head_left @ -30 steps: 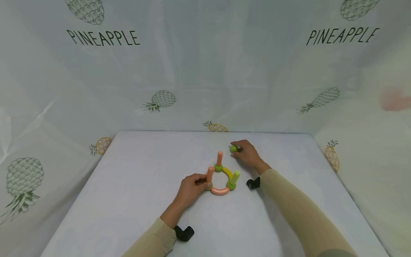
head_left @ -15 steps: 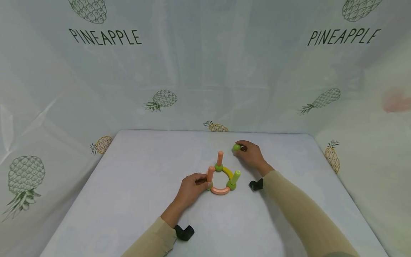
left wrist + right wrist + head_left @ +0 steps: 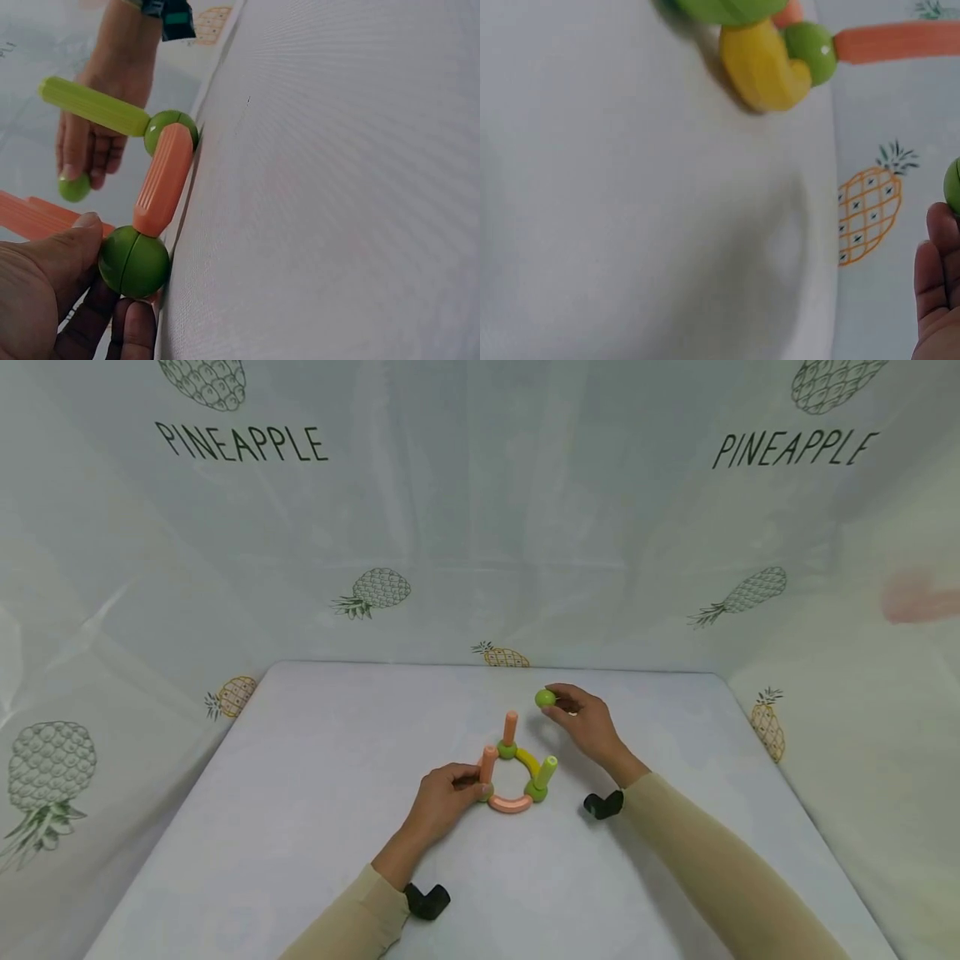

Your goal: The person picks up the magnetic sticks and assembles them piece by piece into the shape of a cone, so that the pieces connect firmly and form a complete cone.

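On the table lies a ring of magnetic building pieces: green balls joined by curved sticks, one a yellow stick (image 3: 529, 762), another an orange curved stick (image 3: 510, 805). Two orange sticks and a lime-green stick (image 3: 546, 772) rise from the balls. My left hand (image 3: 442, 797) holds the near-left green ball (image 3: 133, 262) and the foot of its orange upright (image 3: 487, 764) between thumb and fingers. Above the table, behind and right of the ring, my right hand (image 3: 588, 720) pinches a loose green ball (image 3: 545, 698) at its fingertips. In the right wrist view that ball is mostly cut off.
The white table (image 3: 337, 735) has its back edge just beyond my right hand. A pineapple-print sheet (image 3: 480, 510) hangs behind and along both sides. Black wrist mounts (image 3: 427, 902) sit on both wrists.
My right hand has lifted the green ball off to a slightly higher position, with its wrist shifted a little right. The left hand has stayed at the ring.
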Tool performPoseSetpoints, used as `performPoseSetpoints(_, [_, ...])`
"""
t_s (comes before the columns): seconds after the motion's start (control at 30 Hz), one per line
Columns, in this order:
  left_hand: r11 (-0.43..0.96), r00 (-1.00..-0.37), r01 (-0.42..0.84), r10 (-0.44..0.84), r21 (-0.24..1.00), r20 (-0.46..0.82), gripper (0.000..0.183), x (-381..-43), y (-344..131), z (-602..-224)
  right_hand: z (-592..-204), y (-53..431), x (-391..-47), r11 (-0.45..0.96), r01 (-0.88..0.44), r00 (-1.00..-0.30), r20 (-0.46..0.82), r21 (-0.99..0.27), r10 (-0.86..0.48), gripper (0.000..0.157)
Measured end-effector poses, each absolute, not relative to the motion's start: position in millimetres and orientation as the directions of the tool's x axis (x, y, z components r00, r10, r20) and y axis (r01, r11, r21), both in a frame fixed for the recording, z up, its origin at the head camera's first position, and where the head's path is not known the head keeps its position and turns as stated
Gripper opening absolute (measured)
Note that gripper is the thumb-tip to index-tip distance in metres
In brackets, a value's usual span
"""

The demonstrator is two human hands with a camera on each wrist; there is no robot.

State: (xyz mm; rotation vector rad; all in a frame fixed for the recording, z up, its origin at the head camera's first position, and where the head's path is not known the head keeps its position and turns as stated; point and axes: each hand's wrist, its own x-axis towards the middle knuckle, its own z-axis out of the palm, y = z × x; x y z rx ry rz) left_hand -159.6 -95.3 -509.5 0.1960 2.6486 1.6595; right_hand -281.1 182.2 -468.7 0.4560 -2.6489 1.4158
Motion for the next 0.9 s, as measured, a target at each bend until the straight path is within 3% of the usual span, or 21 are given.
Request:
performPoseSetpoints(0.5, [0.425,-0.994,0.098,0.094,0.9,0.064,0.036,-162.0,-94.2,-508.2,-430.0,161.9,-253.5,0.431,-0.388,-0.915,0.286,-0.814,-0.284,0.042])
performPoseSetpoints(0.9, [0.423,-0.994,0.093,0.093,0.901,0.059,0.036,-160.9,-93.5,-508.7,-426.2,146.3,-248.2,0.43,-0.407,-0.894,0.255,-0.806,-0.368,0.041])
